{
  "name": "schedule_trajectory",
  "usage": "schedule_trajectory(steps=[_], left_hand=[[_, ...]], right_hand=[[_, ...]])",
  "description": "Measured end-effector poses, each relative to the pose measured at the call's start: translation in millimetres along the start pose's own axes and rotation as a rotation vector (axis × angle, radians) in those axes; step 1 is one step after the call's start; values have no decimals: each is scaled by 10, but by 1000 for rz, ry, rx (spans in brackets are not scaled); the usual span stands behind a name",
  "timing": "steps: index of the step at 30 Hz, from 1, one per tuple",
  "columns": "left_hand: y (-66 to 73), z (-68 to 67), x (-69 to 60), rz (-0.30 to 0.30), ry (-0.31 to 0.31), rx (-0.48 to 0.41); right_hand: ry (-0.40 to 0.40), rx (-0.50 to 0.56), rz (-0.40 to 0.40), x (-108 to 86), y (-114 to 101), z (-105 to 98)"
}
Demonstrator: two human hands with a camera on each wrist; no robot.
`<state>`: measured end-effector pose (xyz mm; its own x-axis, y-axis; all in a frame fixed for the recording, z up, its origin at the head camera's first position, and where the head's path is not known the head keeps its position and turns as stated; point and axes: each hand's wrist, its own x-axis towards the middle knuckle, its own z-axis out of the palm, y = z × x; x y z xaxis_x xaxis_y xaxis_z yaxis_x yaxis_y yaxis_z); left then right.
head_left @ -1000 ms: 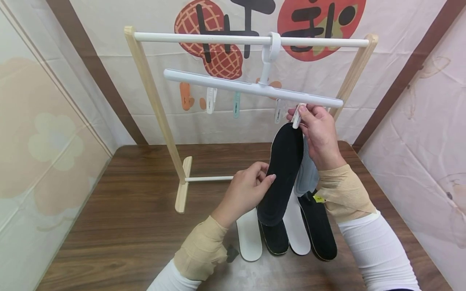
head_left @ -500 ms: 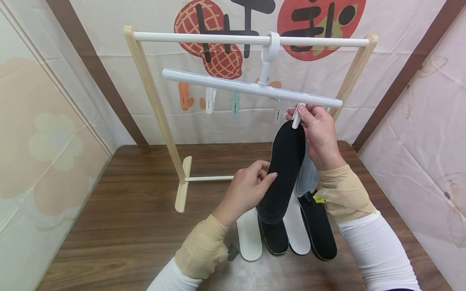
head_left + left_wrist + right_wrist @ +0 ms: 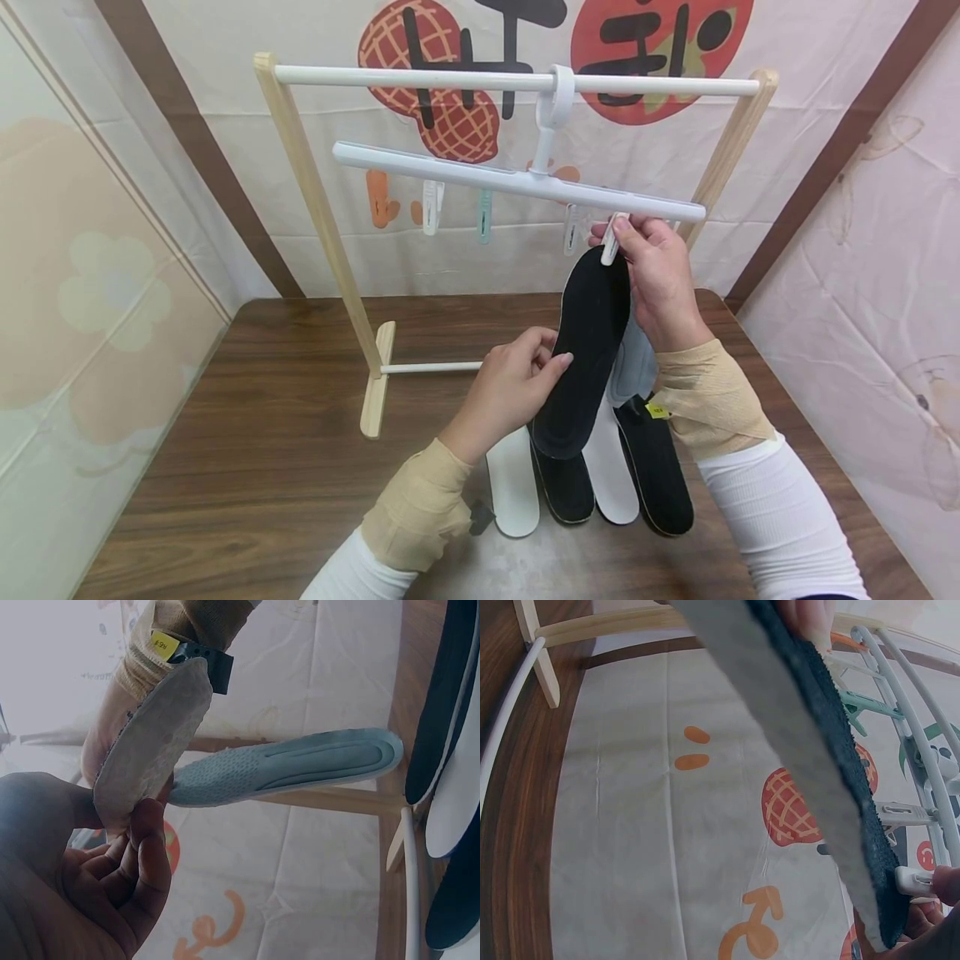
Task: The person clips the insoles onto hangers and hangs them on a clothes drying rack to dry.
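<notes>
A black insole [image 3: 588, 358] hangs tilted below the right half of a white clip hanger [image 3: 450, 171]. My left hand [image 3: 513, 392] pinches its left edge between thumb and fingers. At its top end, my right hand [image 3: 663, 283] squeezes a white clip [image 3: 611, 243], whose tip overlaps the insole; whether it bites cannot be told. The left wrist view shows the insole's pale underside [image 3: 154, 731]. Behind it hangs a grey-blue insole [image 3: 633, 362], its upper end hidden by my right hand. In the right wrist view the insole's edge [image 3: 832, 727] touches the clip.
The hanger hooks over the white bar [image 3: 412, 79] of a wooden-legged rack [image 3: 318, 208]. Other clips hang along it: an orange clip [image 3: 378, 198], a teal clip [image 3: 484, 215] and white ones. Several insoles, including a white insole [image 3: 513, 492] and a black insole [image 3: 663, 483], lie on the table.
The black insole has crept slightly up and to the right, its top end closer under the white clip. My left hand has shifted with it; the right hand has stayed nearly still.
</notes>
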<state>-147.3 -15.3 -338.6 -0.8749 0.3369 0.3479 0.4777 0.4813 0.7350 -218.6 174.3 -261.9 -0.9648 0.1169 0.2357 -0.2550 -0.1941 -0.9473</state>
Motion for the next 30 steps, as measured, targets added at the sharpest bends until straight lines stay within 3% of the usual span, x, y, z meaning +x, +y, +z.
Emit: schedule_trajectory(steps=[12, 22, 30], left_hand=[[-16, 33, 13, -4, -2, 12], [-26, 44, 10, -46, -52, 13], [-104, 79, -32, -72, -78, 64]], right_hand=[[-4, 0, 5, -31, -1, 3], [-13, 10, 7, -45, 17, -5], [-8, -29, -3, -46, 34, -3]])
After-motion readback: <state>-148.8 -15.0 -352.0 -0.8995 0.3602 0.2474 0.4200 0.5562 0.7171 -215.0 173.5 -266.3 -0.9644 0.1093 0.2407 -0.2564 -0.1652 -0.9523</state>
